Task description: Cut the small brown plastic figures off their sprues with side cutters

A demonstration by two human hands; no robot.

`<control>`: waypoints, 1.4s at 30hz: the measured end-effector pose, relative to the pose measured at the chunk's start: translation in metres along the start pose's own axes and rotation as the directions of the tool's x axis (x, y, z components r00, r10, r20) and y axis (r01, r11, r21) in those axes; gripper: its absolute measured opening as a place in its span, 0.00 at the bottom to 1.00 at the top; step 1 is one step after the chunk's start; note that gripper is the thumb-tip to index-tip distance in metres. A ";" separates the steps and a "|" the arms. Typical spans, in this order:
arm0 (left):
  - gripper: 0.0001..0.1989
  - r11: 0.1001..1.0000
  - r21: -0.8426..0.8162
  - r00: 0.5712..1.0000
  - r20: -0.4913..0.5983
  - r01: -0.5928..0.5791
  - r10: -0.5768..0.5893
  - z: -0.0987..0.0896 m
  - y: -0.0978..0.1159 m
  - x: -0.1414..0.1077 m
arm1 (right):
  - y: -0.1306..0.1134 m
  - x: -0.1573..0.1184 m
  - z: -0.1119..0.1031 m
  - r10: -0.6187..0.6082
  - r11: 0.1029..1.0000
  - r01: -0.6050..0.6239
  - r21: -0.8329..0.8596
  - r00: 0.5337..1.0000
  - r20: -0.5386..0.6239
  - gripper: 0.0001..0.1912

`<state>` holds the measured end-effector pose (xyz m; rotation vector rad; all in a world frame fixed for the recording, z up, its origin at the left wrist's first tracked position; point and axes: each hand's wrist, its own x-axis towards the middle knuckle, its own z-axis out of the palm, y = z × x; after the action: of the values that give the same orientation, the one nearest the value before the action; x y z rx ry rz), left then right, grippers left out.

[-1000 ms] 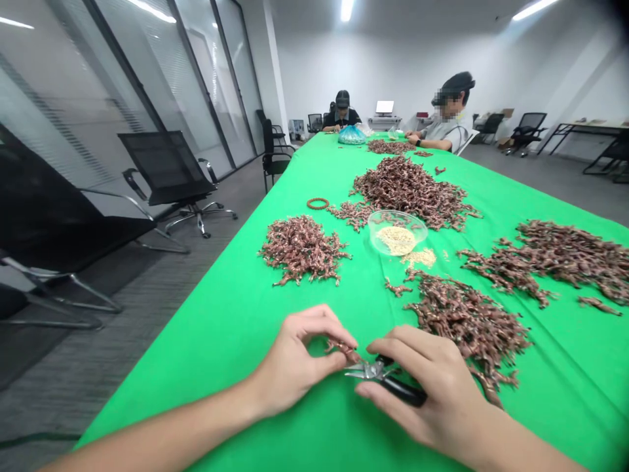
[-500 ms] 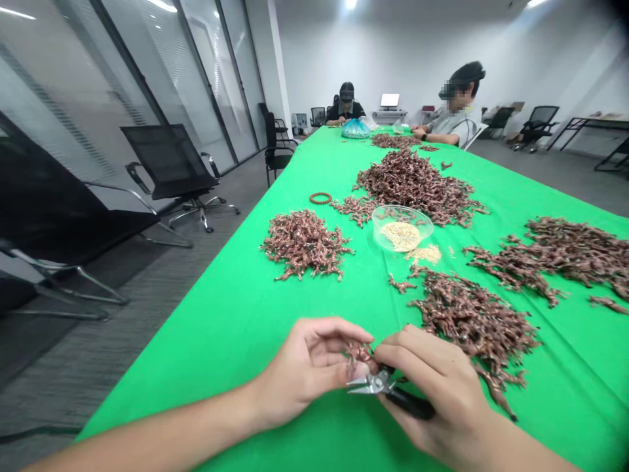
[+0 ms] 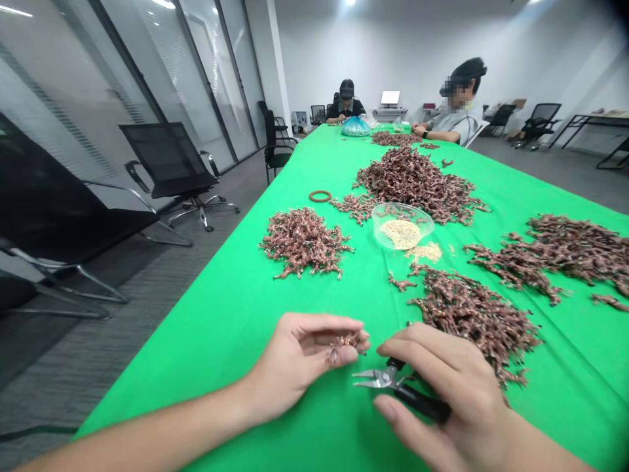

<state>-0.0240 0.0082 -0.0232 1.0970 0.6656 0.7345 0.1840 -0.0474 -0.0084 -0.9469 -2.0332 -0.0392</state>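
Note:
My left hand (image 3: 307, 360) is closed around a small brown figurine (image 3: 348, 341), shaped like a little animal, with thin legs poking out between thumb and fingers. In my right hand (image 3: 447, 387) lie pliers (image 3: 381, 378) with silver jaws and black handles. The jaws are slightly parted and point at the left hand, apart from the figurine. Just beyond the right hand spreads a pile of similar brown figurines (image 3: 472, 318). A smaller heap (image 3: 305, 242) sits ahead of the left hand.
A clear plastic bowl (image 3: 403, 226) holds pale grains, some spilled beside it. Behind it rises a large figurine pile (image 3: 417, 183); another pile (image 3: 580, 252) lies right. A brown ring (image 3: 320, 196) rests on the green cloth (image 3: 206, 341). Two people sit farther along the table.
My hands have drawn apart: the left moved slightly left with the figurine, the right slightly right with the pliers. My right thumb has lifted away from the handle.

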 end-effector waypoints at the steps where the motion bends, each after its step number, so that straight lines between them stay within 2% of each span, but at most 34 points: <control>1: 0.13 1.000 0.013 1.000 -0.005 0.007 -0.007 -0.001 0.001 -0.001 | 0.002 0.000 -0.002 -0.013 1.000 0.013 -0.013 1.000 -0.003 0.11; 5: 0.10 0.966 0.241 0.995 0.029 -0.095 0.091 0.000 0.004 -0.004 | 0.012 -0.002 -0.005 -0.094 0.985 0.091 -0.143 0.995 -0.013 0.10; 8: 0.08 0.941 0.306 0.989 0.070 -0.148 0.132 0.000 0.006 -0.003 | 0.018 -0.007 -0.005 -0.187 0.945 0.177 -0.274 0.982 -0.012 0.12; 17: 0.10 0.967 0.242 0.995 0.086 -0.074 0.055 -0.002 0.006 -0.003 | 0.020 -0.011 -0.006 -0.318 0.847 0.277 -0.454 0.948 -0.015 0.17; 24: 0.13 0.975 0.220 0.997 0.079 -0.009 -0.009 -0.001 0.008 -0.003 | 0.019 -0.012 -0.004 -0.354 0.829 0.292 -0.478 0.934 -0.044 0.18; 29: 0.10 0.987 0.161 0.996 0.083 0.020 -0.034 -0.001 0.006 -0.004 | 0.020 -0.012 -0.002 -0.380 0.818 0.294 -0.495 0.921 -0.081 0.17; 35: 0.09 0.996 0.074 0.994 0.094 0.055 -0.062 -0.001 0.005 -0.003 | 0.017 -0.007 -0.006 -0.398 0.794 0.324 -0.514 0.916 -0.038 0.15; 42: 0.10 0.995 0.057 0.993 0.077 0.087 -0.091 0.000 0.005 -0.002 | 0.016 -0.009 -0.005 -0.411 0.779 0.330 -0.532 0.911 -0.037 0.17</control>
<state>-0.0267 0.0081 -0.0182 1.1324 0.6653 0.5969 0.2005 -0.0436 -0.0170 -0.8010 -2.0716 -0.8931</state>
